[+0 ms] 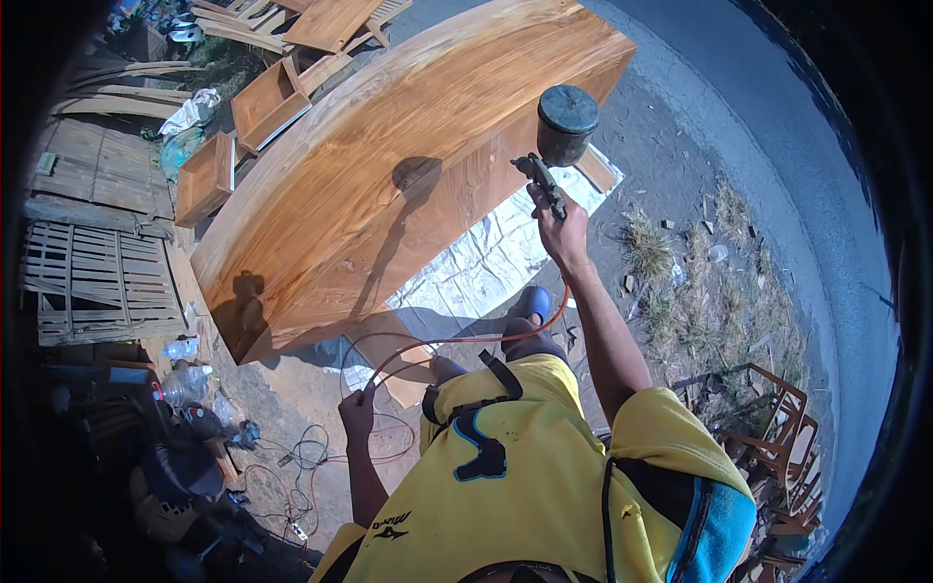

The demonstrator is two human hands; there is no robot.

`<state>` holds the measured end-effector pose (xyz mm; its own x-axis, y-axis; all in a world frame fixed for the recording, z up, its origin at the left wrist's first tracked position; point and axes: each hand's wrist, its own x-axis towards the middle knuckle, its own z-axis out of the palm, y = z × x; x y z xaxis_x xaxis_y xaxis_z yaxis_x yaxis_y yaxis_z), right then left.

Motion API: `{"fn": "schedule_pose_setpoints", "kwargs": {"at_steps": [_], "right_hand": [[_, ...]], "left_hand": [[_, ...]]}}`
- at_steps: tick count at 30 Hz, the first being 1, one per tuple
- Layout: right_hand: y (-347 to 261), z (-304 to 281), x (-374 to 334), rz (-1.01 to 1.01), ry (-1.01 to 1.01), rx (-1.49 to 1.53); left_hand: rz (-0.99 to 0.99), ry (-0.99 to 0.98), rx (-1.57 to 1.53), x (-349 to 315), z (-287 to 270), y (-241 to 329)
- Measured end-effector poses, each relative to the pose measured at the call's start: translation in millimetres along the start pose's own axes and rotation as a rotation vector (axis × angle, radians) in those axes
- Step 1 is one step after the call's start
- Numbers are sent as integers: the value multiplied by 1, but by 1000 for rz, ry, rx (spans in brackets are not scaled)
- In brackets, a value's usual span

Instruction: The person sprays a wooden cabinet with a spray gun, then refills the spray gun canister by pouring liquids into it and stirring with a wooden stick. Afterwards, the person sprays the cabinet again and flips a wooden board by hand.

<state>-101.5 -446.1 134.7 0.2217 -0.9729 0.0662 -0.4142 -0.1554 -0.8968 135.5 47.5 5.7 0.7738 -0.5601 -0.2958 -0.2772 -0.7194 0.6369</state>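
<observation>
My right hand is closed round the grip of a spray gun, with my arm stretched forward. A dark round paint cup sits on the gun. Left of the gun lies a large, glossy orange-brown wooden furniture piece with a broad top and a long side; the gun is held apart from it. From below my right hand a reddish air hose loops across to the left. My left hand, low by my left side, is closed round that hose.
White sheeting lies under the wooden piece. Two drawers and loose boards stand beyond it. At the left are a slatted wooden crate, plastic bottles and tangled cables. Wooden chair frames lie at the right, near a road.
</observation>
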Motion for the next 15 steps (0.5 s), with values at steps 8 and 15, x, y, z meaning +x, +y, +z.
{"fn": "schedule_pose_setpoints", "kwargs": {"at_steps": [8, 15], "right_hand": [[63, -70, 112, -84, -98, 26], [75, -153, 256, 41, 31, -83]], "left_hand": [[17, -67, 42, 33, 79, 128], [91, -129, 27, 76, 142, 220]]}}
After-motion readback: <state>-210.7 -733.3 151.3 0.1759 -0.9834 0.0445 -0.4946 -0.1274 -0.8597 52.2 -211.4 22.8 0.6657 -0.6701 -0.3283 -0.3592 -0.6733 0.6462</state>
